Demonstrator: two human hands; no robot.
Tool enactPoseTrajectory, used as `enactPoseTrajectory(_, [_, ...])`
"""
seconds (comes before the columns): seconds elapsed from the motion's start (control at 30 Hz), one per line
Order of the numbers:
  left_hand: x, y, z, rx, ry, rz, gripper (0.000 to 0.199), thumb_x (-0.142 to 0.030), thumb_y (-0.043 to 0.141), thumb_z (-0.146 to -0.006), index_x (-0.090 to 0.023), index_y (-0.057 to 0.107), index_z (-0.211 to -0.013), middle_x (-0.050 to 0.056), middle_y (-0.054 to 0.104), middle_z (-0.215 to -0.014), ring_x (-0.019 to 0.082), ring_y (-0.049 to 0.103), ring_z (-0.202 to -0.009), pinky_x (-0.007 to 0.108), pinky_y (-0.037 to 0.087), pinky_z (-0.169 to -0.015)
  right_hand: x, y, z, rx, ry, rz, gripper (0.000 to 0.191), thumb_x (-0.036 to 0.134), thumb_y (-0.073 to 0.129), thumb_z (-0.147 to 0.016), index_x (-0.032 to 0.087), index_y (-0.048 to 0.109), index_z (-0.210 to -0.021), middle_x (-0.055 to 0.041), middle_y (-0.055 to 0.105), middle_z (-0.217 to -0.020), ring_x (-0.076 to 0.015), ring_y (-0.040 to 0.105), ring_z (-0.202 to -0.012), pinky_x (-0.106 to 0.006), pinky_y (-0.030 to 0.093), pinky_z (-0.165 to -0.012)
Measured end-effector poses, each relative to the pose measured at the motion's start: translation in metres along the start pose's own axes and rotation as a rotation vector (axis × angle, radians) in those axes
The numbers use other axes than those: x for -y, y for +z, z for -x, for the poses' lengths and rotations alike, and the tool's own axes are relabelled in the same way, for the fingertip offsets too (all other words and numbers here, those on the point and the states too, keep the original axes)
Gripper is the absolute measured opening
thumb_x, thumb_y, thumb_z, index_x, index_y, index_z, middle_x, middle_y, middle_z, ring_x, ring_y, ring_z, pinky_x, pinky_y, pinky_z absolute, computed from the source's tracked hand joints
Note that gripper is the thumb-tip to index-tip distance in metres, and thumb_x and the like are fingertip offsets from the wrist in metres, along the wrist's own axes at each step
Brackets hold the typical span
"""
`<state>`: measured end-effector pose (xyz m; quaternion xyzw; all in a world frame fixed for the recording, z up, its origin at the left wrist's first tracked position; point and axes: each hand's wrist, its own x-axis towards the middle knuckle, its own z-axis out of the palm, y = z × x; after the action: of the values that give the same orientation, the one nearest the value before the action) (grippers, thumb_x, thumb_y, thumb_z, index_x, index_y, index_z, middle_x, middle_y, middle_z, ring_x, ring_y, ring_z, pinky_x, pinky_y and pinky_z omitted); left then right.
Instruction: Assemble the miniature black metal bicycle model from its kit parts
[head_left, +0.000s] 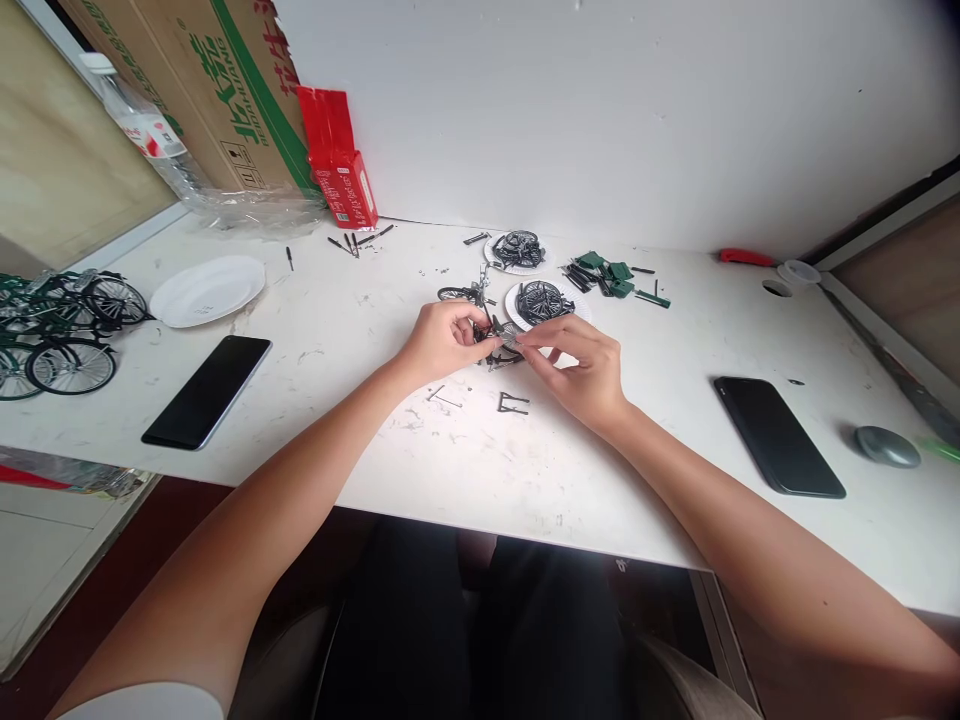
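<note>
A small model bicycle (484,290) is at the middle of the white table (465,470), between and just beyond the two hands. The left hand (450,342) has its thumb and fingers closed on the bicycle, near its dark frame; the exact point of contact is partly hidden by the fingers. The right hand (574,368) reaches in from the other side, and its thumb and forefinger pinch a small silver part (511,336) at the bicycle; this part is too small to tell exactly. On the near side of the hands lie a thin T-shaped piece (444,397) and a dark piece with prongs (514,402). Behind the hands are two paper plates, the nearer plate (543,303) and the farther plate (516,251), both bearing black wheels and parts. To the right of them is a pile of green pieces (616,272) together with black ones. Further left, some thin dark sticks (349,243) lie near a red packet (343,170), which stands before a cardboard box (240,90) and beside a clear plastic bag. At the left side, several bicycles (71,366) stand close together, near a white plate (210,290) and a black phone (206,392). At the right side lie a second phone (780,436) and a grey mouse (887,447).
</note>
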<state>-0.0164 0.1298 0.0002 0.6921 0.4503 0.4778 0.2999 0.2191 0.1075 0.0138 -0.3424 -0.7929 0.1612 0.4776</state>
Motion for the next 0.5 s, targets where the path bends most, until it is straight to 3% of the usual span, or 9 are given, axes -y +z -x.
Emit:
enactPoseTrajectory(0.23, [0.0014,-0.0009,0.0005,0.034,-0.003,-0.006,0.029,-0.038,0.091,-0.076,-0.018,0.075,-0.087,0.002,0.064,-0.073,0.013,0.058,-0.062,0.027,0.048,-0.056,0.0011,0.0003,0.0001,0.003,-0.004,0.029,0.015,0.035,0.074,-0.103,0.029,0.087,-0.103,-0.0096,0.082,-0.101,-0.0263,0.076,-0.093,-0.038,0.064,-0.056])
enactPoseTrajectory(0.5, [0.0030,-0.0015,0.0008,0.065,-0.008,0.007,0.032,-0.042,0.094,-0.075,-0.019,0.074,-0.085,0.001,0.063,-0.070,0.013,0.057,-0.061,0.028,0.047,-0.056,-0.0018,0.0001,0.0017,0.026,0.011,0.012,0.017,0.043,0.074,-0.103,0.032,0.088,-0.102,-0.0079,0.081,-0.099,-0.0259,0.076,-0.091,-0.042,0.067,-0.063])
